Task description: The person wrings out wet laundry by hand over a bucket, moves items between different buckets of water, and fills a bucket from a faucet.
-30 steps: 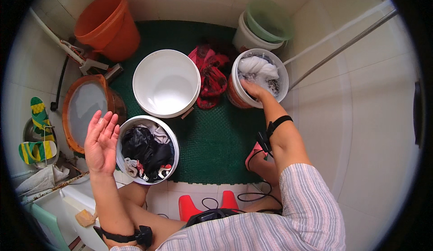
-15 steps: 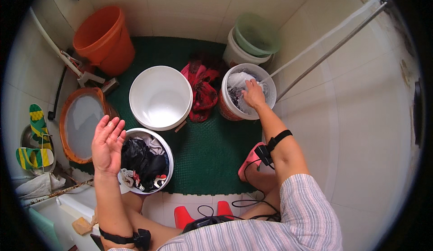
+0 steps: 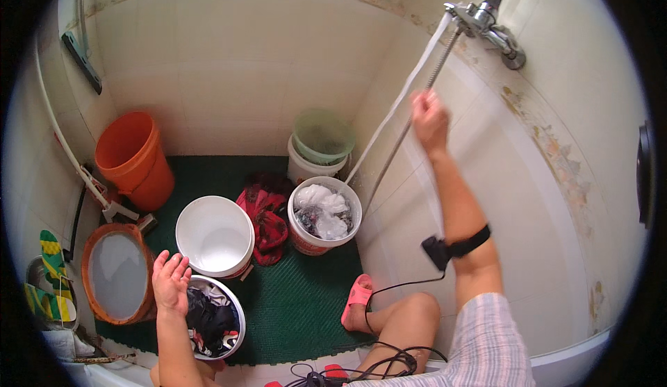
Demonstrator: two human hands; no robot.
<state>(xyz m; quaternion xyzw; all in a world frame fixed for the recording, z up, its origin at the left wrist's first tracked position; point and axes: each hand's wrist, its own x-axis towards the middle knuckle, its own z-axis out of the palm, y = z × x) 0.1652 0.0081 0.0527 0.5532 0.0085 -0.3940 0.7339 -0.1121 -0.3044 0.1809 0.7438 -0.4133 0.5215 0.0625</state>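
My left hand [image 3: 171, 283] is open, palm up and fingers stretched, beside the rim of a white bucket [image 3: 240, 321] holding dark and light clothes. It holds nothing that I can see. My right hand [image 3: 429, 119] is raised in front of the right wall, near the metal shower hose [image 3: 439, 67] and below the chrome tap [image 3: 479, 20]. Its fingers look drawn together but are smeared by motion. A white stream of water [image 3: 396, 112] runs from the tap into a bucket [image 3: 306, 240] at the back right. Wet white and dark cloth [image 3: 323, 210] fills that bucket.
A white bucket [image 3: 215, 237] with a bare inside stands mid-floor, with red cloth [image 3: 266, 224] beside it. An orange bucket [image 3: 135, 158], a round orange tub [image 3: 87, 276] of greyish water and a long-handled brush [image 3: 118, 212] stand left. A green basin [image 3: 323, 137] sits behind.
My right hand has left the cloth in the back right bucket and moved up toward the tap. The view has tilted upward, bringing the tap into sight. My left hand stays open.
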